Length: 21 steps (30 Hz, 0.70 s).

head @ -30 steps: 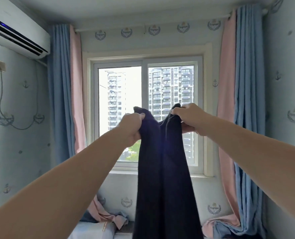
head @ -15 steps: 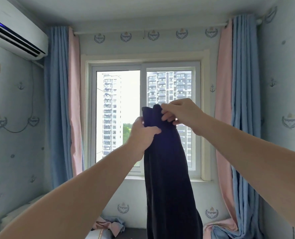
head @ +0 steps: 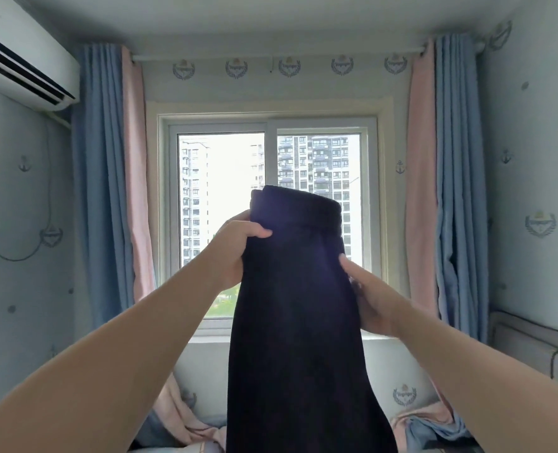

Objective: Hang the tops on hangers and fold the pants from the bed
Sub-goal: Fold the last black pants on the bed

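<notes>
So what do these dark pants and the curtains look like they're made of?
Dark pants: soft matte fabric, possibly knit; they hang limp, no sheen, thick waistband. Fibre unclear. Curtains: heavy matte woven-looking cloth, blue with pink panels, falling in deep vertical folds.

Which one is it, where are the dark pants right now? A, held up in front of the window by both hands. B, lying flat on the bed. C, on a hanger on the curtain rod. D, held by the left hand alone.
A: the left hand and the right hand each grip a side edge of the dark pants, which hang in the air before the window.
</notes>
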{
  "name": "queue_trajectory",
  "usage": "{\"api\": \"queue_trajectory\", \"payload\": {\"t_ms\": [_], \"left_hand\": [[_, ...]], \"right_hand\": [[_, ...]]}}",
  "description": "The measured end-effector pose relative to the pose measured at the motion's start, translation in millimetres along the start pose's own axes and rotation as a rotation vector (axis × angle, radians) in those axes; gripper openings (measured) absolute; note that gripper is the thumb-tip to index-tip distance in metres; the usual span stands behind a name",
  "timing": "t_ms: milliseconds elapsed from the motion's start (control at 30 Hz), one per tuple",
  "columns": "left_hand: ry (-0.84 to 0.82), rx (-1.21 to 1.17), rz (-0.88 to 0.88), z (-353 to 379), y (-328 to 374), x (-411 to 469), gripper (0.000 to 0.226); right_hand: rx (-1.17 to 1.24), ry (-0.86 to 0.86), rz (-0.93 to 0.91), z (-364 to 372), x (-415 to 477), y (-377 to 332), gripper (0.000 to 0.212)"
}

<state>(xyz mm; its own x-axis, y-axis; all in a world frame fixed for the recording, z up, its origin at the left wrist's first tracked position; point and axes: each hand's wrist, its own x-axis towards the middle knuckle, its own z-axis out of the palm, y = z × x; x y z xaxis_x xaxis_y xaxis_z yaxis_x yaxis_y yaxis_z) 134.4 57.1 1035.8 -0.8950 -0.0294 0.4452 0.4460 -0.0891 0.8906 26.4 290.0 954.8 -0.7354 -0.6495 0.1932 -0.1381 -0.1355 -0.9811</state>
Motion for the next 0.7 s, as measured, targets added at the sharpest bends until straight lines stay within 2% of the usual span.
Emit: {"api": "queue_trajectory", "payload": {"t_ms": [133, 233, 300, 467, 700], "left_hand": [[0.043, 0.049, -0.067, -45.0, -2.4, -9.3, 0.041], [0.122, 0.092, -0.110, -81.6, -6.6, -15.2, 0.044], [0.184, 0.151, -0.111, -104.7, -8.6, -18.9, 0.043], [0.299, 0.375, -0.027, -143.4, -0.3, -40.1, 0.039], [0.360, 0.405, 0.089, -156.1, 42.5, -98.1, 0.041]], "right_hand": [[0.051, 0.040, -0.016, 57.2, 18.7, 8.5, 0.049], [0.056, 0.213, -0.064, 88.1, 32.3, 8.4, 0.048], [0.039, 0.326, -0.131, 106.2, 40.2, 5.0, 0.038], [-0.147, 0.433, -0.196, 155.7, 49.1, -9.0, 0.027], [-0.286, 0.468, -0.245, 213.6, 11.1, -44.5, 0.020]]}}
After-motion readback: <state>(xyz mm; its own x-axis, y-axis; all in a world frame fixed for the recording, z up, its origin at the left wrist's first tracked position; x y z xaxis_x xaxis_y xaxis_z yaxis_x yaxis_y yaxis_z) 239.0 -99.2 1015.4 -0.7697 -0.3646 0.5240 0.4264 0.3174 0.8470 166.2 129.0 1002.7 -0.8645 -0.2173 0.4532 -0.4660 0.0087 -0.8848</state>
